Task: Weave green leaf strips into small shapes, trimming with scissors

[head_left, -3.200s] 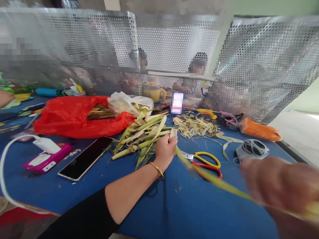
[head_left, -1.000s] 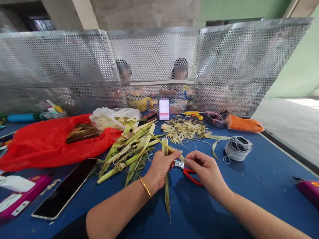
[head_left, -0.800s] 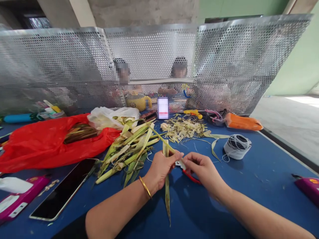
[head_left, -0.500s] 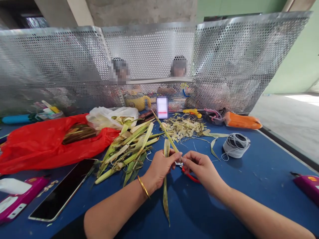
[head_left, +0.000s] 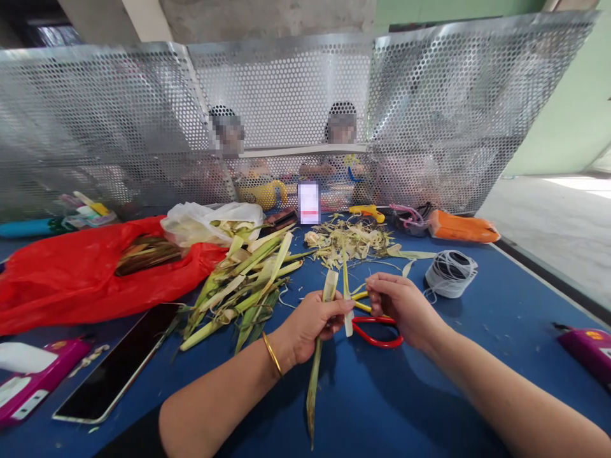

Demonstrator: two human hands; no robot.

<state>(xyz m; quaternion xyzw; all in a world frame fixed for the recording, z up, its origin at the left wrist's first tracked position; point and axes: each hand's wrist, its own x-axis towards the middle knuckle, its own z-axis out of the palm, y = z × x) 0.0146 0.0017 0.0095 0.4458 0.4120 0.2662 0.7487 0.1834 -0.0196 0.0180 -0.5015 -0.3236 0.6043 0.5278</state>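
Observation:
My left hand [head_left: 310,324] is closed around a long green leaf strip [head_left: 314,381] that stands upright in its fist and trails down toward me. My right hand [head_left: 403,305] pinches a thinner strip [head_left: 345,280] split from the same leaf, close beside the left thumb. Under my hands lie scissors [head_left: 379,327] with red and yellow handles on the blue table [head_left: 405,413].
A pile of green leaves [head_left: 243,277] lies left of my hands, beside a red plastic bag [head_left: 71,270] and a white bag [head_left: 210,222]. Leaf trimmings [head_left: 351,238], a spool of white thread [head_left: 451,273], a phone [head_left: 117,372] and perforated metal screens [head_left: 296,102] surround the spot. Two people sit behind the screen.
The thin strip that slanted up to the left now stands nearly upright. My right hand has shifted a little right, uncovering the scissors' handles.

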